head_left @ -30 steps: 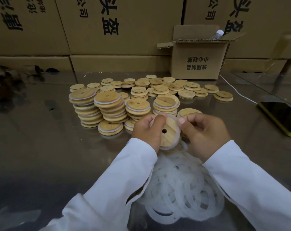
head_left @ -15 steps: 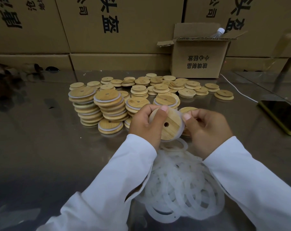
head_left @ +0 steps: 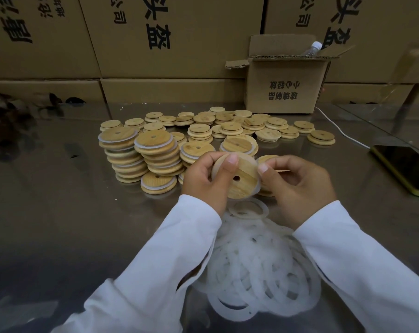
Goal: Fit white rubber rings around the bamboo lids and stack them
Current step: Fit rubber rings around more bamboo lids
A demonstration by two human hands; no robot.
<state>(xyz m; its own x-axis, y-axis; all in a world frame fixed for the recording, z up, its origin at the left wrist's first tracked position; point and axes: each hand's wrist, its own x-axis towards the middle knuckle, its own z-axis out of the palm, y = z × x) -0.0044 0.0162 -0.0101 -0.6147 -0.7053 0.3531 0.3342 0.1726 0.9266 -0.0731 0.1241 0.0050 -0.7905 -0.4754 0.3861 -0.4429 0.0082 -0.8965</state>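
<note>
i grip the bamboo lid (head_left: 242,186) at 12 o'clock of the ring pile (head_left: 259,272), left hand (head_left: 203,183) clasping its 9 o'clock rim, right hand (head_left: 299,186) pinching the white ring (head_left: 258,190) at 3 o'clock; lid seems light and stiff, ring soft and stretchy, so edges are my hold.

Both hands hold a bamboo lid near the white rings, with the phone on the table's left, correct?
No: the head view shows the phone on the table's right. Left hand and right hand do hold the bamboo lid near the white rings.

lid stacks (head_left: 141,155) behind rings pile (head_left: 259,267) | phone (head_left: 405,169) right | box (head_left: 285,85) behind
</note>
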